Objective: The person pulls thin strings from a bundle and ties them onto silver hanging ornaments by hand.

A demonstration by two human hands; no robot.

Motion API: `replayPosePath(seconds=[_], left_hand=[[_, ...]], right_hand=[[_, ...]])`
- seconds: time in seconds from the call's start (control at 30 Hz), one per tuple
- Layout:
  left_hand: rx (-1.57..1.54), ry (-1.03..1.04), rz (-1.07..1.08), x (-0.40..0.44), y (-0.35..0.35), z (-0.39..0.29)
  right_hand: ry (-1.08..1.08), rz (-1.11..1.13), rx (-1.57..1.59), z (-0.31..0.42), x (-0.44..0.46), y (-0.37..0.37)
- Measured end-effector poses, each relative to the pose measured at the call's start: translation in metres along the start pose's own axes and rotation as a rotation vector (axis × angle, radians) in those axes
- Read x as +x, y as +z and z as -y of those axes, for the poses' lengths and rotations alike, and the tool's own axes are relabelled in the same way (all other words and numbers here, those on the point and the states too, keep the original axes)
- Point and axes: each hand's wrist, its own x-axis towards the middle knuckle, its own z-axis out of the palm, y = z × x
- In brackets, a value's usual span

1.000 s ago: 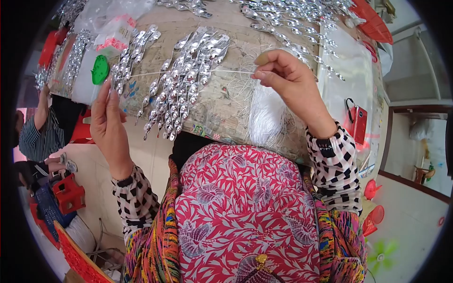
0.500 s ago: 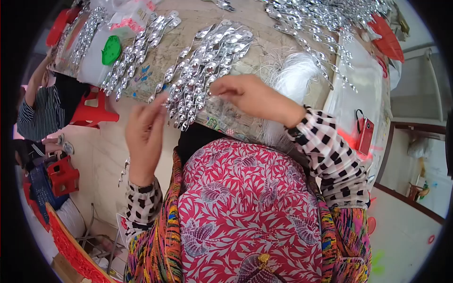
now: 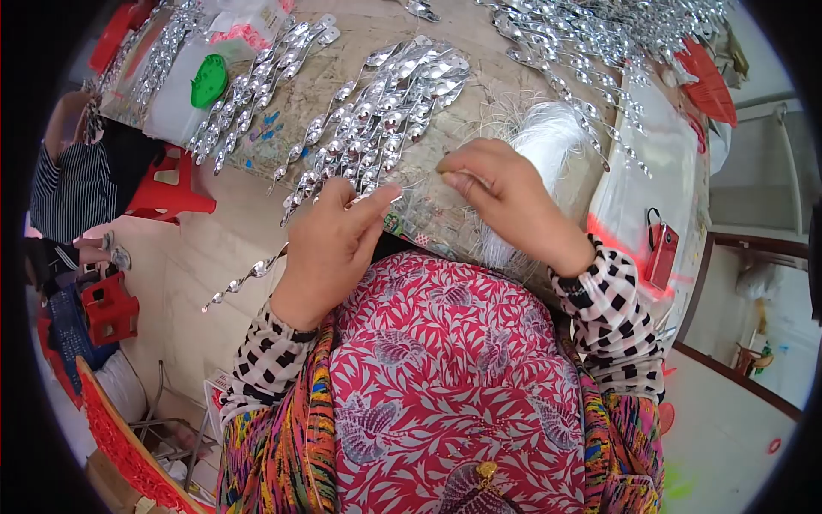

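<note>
My left hand point(image 3: 332, 248) is closed around a silver twisted strand point(image 3: 257, 271), whose tail hangs out below it over the table's front edge. To its right, my right hand point(image 3: 514, 201) is pinched, with a thin thread faintly visible near its fingertips. Just behind my left hand lies a pile of silver twisted strands point(image 3: 381, 116) on the worn tabletop point(image 3: 454, 141). A bundle of white thread point(image 3: 548, 141) lies behind and partly under my right hand.
A green dish point(image 3: 209, 81) and more silver strands point(image 3: 257, 86) lie at the left. A larger silver heap point(image 3: 599, 34) is at the back right. A red phone point(image 3: 662, 255) lies at the right. Beyond the left edge are a person point(image 3: 77, 184) and red stools point(image 3: 171, 188).
My hands have come closer together near the table's front edge. A silver strand now hangs from my left hand. The thread earlier stretched between my hands is no longer seen taut.
</note>
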Motion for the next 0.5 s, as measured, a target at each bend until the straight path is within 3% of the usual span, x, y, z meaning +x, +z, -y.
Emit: replayPosePath(seconds=[0.17,0.5], left_hand=[[0.080,0.029,0.038,0.001,-0.001,-0.005],[0.089,0.037,0.059,0.003,-0.001,-0.006]], right_hand=[[-0.174,-0.058,-0.090,0.016,-0.002,0.011],[-0.222,-0.028,-0.209,0.016,0.008,0.019]])
